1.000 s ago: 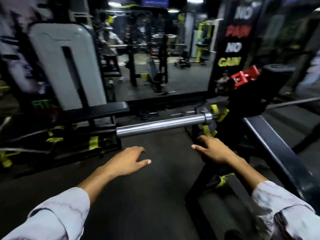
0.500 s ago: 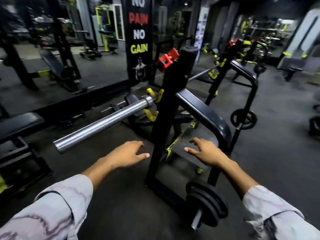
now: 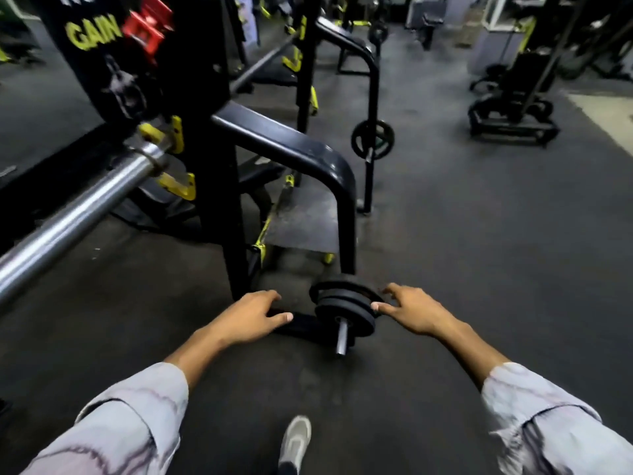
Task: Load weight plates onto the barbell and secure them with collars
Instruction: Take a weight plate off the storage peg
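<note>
Both hands have dropped beside the stacked weight plates, fingers spread, grasping nothing.

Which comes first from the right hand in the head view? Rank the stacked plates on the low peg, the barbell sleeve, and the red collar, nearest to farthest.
From the right hand:
1. Stacked plates, at its fingertips, on the low peg by the rack foot.
2. Barbell sleeve, up to the left, bare.
3. Red collar, top left, high on the rack upright.
</note>
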